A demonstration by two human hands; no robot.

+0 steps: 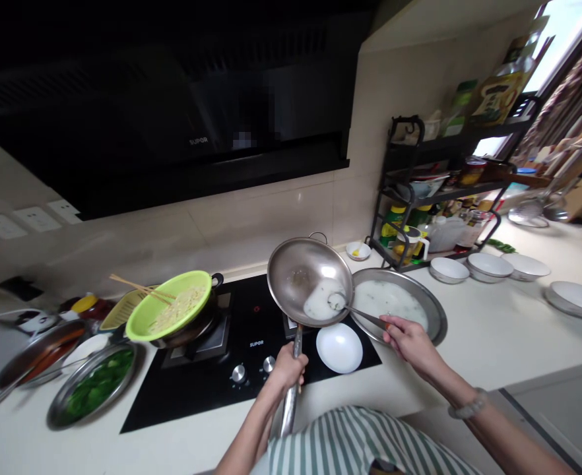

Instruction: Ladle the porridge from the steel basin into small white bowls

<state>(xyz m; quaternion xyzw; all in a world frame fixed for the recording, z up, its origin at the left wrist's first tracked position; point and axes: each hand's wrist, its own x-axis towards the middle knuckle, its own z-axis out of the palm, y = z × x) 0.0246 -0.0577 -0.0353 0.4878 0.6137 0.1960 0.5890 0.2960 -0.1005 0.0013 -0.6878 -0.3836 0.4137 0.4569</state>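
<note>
My left hand (290,367) is wrapped round the long metal handle of a wok (291,270), which is tilted to the right over the hob. White, soupy liquid with dark bits (321,298) is pooled in the wok's lower right side. In my right hand (412,343) is a ladle (367,316), its bowl resting in that liquid. Right beside the wok, a wide metal basin (437,313) holds more of the same white liquid. Just below the wok stands a white bowl (339,348) on the hob's edge.
On the hob's left burner, a green colander (140,323) with pale noodles and chopsticks sits over a dark pot. A metal dish of green leaves (97,382) stands left. Several white bowls (489,267) line the right counter beside a black spice rack (394,185). A range hood (196,158) hangs above.
</note>
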